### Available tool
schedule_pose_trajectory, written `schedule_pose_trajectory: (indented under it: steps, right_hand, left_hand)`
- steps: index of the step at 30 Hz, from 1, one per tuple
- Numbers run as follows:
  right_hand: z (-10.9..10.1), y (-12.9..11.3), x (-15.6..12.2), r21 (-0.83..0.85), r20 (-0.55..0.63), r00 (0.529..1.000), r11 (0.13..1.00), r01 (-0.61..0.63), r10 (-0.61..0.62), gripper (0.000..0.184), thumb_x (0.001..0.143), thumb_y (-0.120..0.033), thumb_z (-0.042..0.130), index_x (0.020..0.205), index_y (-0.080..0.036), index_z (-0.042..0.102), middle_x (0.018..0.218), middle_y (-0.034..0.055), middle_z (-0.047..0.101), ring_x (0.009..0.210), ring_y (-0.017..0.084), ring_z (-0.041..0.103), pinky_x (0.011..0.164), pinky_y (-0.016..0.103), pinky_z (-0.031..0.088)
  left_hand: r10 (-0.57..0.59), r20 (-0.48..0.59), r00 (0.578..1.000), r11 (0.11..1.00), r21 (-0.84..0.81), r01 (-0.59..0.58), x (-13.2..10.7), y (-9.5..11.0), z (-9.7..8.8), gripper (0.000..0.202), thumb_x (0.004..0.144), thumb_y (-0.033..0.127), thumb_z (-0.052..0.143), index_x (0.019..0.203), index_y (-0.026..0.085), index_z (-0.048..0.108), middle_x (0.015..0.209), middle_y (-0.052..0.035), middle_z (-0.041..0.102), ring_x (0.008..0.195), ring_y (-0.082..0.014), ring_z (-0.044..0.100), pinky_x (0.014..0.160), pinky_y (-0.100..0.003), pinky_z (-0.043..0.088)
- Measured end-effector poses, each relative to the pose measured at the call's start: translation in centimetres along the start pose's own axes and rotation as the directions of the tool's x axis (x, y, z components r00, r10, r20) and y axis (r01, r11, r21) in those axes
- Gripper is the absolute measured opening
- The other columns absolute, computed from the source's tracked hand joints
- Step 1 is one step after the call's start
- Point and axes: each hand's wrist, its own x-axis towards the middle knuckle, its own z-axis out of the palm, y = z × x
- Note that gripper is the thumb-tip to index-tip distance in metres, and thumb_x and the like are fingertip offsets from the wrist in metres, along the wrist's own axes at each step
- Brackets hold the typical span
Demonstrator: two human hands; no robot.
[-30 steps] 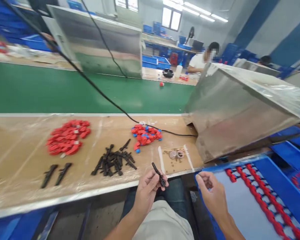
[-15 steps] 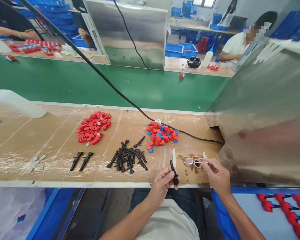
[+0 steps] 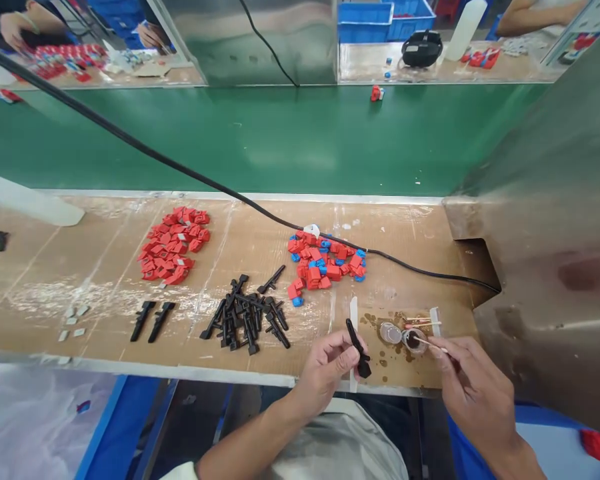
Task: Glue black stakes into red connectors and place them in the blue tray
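Note:
Between the thumb and fingers of my left hand [image 3: 325, 370] is a small black toy gun [image 3: 359, 350], tilted above the table's front edge. My right hand [image 3: 475, 380] pinches a thin stick, seemingly a cotton swab [image 3: 431, 344]. Its far end reaches into a small clear cup [image 3: 414, 341] with dark contents, which hide the tip. Touching or close beside the cup is a round clear lid [image 3: 391, 333]. More thin sticks [image 3: 420, 325] lie behind it. A heap of black toy guns [image 3: 250, 317] lies left of my left hand, and two more guns [image 3: 153, 321] lie side by side further left.
Red and blue toy parts [image 3: 325, 263] and red parts [image 3: 175, 245] form two piles. A black cable [image 3: 220, 187] crosses above the table. A metal panel [image 3: 555, 253] bounds the right side. Grey squares [image 3: 75, 322] and a white bottle [image 3: 35, 203] are at left. Co-workers' hands [image 3: 153, 33] show opposite.
My view has tilted down and closer to the table. My right hand has turned, and its stick now points left into the cup. The left hand still holds the toy gun.

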Motion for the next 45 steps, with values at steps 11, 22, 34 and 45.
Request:
schedule_pose_trajectory:
  steps: [11, 22, 34, 45]
  right_hand:
    - [-0.5, -0.4, -0.7, 0.123, -0.008, 0.992, 0.985, -0.122, 0.124, 0.018, 0.096, -0.015, 0.059, 0.105, -0.026, 0.072, 0.088, 0.0040, 0.073, 0.075, 0.018, 0.070, 0.067, 0.029, 0.057]
    - [0.8, 0.0, -0.6, 0.692, 0.231, 0.468, 0.194, -0.696, 0.853, 0.043, 0.066, -0.056, 0.090, 0.076, -0.018, 0.073, 0.069, 0.0035, 0.067, 0.049, 0.009, 0.054, 0.039, 0.017, 0.047]
    - [0.1, 0.4, -0.4, 0.720, 0.417, 0.336, -0.082, -0.690, 0.844, 0.043, 0.054, -0.045, 0.098, 0.077, -0.017, 0.076, 0.073, 0.0044, 0.066, 0.057, 0.010, 0.058, 0.042, 0.013, 0.050]
    - [-2.8, -5.7, -1.1, 0.490, -0.021, 0.906, 0.795, -0.358, 0.422, 0.010, 0.099, -0.024, 0.063, 0.095, -0.021, 0.072, 0.077, 0.0040, 0.069, 0.060, 0.014, 0.064, 0.050, 0.024, 0.055]
  left_hand:
    - [-0.032, -0.006, 0.999, 0.999, -0.002, 0.032, 0.9, 0.2, 0.6, 0.048, 0.070, 0.057, 0.085, 0.082, 0.013, 0.070, 0.075, -0.0043, 0.062, 0.063, -0.0123, 0.055, 0.053, -0.022, 0.044]
    - [-0.019, 0.026, 0.999, 0.999, -0.042, 0.020, 1.2, -0.3, 1.1, 0.046, 0.072, 0.053, 0.085, 0.089, 0.014, 0.069, 0.070, -0.0031, 0.063, 0.063, -0.0130, 0.058, 0.049, -0.019, 0.044]
    - [-0.006, 0.072, 0.997, 0.999, -0.045, 0.010, 1.5, -0.8, 2.2, 0.047, 0.074, 0.055, 0.083, 0.091, 0.014, 0.069, 0.069, -0.0025, 0.064, 0.058, -0.0122, 0.058, 0.050, -0.021, 0.046]
    - [-0.074, 0.138, 0.988, 0.983, -0.156, 0.096, 1.4, -0.2, 3.5, 0.047, 0.071, 0.051, 0.087, 0.091, 0.012, 0.068, 0.076, -0.0045, 0.068, 0.063, -0.0102, 0.059, 0.051, -0.018, 0.047]
